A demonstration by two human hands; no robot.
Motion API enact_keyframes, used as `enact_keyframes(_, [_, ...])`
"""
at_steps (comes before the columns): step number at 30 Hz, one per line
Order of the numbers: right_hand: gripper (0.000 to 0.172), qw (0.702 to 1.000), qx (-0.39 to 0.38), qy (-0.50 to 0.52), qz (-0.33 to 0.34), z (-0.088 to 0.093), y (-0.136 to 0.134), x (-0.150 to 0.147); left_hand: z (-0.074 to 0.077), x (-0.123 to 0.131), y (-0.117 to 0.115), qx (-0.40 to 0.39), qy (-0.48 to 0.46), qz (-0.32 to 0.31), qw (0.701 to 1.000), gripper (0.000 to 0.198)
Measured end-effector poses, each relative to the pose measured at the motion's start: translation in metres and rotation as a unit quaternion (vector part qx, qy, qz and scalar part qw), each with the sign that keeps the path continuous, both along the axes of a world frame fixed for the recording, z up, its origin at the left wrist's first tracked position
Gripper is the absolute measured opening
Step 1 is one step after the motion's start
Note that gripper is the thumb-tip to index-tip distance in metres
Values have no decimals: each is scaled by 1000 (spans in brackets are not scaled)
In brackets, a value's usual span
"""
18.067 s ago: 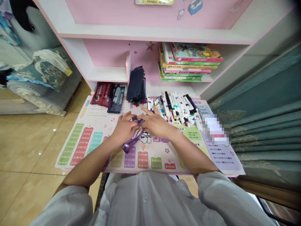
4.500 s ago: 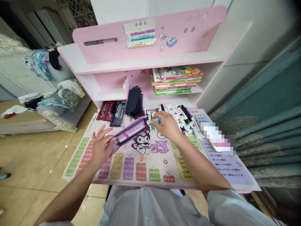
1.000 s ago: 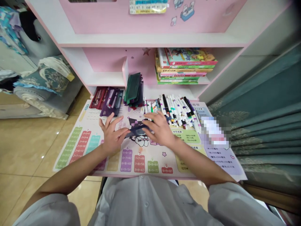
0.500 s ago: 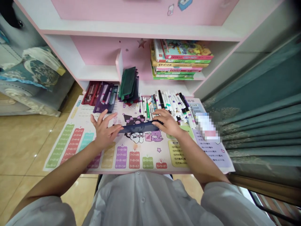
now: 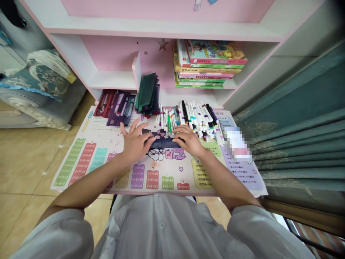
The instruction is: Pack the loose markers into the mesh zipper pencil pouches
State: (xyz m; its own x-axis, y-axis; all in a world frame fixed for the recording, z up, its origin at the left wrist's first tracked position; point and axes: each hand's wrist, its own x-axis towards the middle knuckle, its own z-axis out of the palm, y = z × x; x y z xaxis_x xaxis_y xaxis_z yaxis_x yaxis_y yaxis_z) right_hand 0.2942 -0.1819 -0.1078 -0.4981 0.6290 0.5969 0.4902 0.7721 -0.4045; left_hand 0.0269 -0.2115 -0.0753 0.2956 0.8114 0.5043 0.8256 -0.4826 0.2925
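From my remote seat I see the left hand [image 5: 135, 144] pinching the left end of a slim navy pouch [image 5: 164, 143] between thumb and forefinger, its other fingers spread. The right hand [image 5: 190, 141] grips the pouch's right end, thumb below and fingers curled over the top. I have the navy pouch stretched lengthwise between the two, over the cartoon print of the worktop [image 5: 159, 165]; whether it touches the surface I cannot tell.

Just beyond the navy pouch and to its right, I get a heap of markers [image 5: 199, 118], mostly white-barrelled, with a few black ones. Straight beyond it, a little left, a stack of mesh pouches [image 5: 146, 94] has a dark green one on top. Farther left of the navy pouch lie a purple pouch [image 5: 118, 112] with markers inside and red pouches [image 5: 104, 101] beside it. To its right, well apart, I make out a pixelated object [image 5: 238, 144]. Behind it all, books [image 5: 207, 66] are piled on the shelf [image 5: 161, 28], and a teal curtain [image 5: 293, 100] hangs far right of the pouch.
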Motion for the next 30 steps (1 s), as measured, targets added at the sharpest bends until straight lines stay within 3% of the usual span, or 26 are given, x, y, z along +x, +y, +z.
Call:
enact_keyframes(6, [19, 1000, 15, 2, 0, 3, -3, -2, 9, 50, 12, -120, 36, -43, 991, 30])
enact_keyframes(13, [18, 1000, 26, -17, 1, 6, -6, 1, 13, 64, 35, -275, 16, -55, 960, 32])
enact_keyframes(21, [18, 999, 28, -17, 1, 5, -5, 1, 22, 62, 33, -295, -13, -80, 952, 16])
enact_keyframes(30, [17, 1000, 14, -18, 0, 6, -5, 3, 22, 59, 31, -305, -20, -71, 950, 20])
